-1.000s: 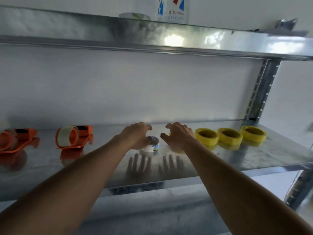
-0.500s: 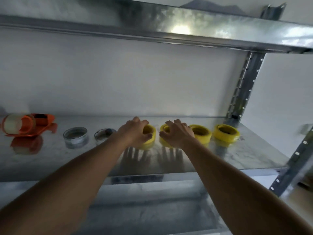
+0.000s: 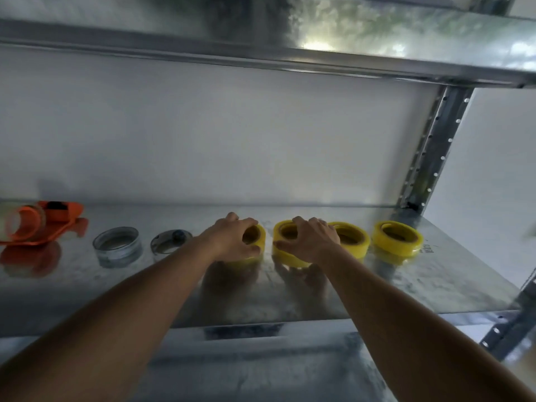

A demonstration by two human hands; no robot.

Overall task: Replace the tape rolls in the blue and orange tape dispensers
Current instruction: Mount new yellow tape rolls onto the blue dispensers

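Forearms: both reach forward from the bottom edge over the front lip of the metal shelf (image 3: 435, 288).
Left hand (image 3: 232, 237): fingers curled over the top and thumb at the near side of the leftmost yellow tape roll (image 3: 256, 237), gripping it where it lies flat on the shelf.
Right hand (image 3: 311, 237): fingers arched over the rim and thumb pressed to the near wall of the second yellow tape roll (image 3: 285, 248), grasping it; this roll lies just beside the leftmost one.
Third yellow roll (image 3: 352, 239): flat on the shelf, just right of the right hand, partly hidden by its knuckles.
Fourth yellow roll (image 3: 397, 236): flat, farthest right, apart from the third.
Clear tape roll (image 3: 117, 250): lying flat, left of the left forearm.
Small round lid-like object (image 3: 171, 242): between the clear roll and the left forearm; blurred, cannot tell what it is.
Orange tape dispenser (image 3: 43, 224): far left, holding a roll.
Upper shelf (image 3: 290, 56): spans the top; a perforated upright (image 3: 429, 149) stands at the back right.
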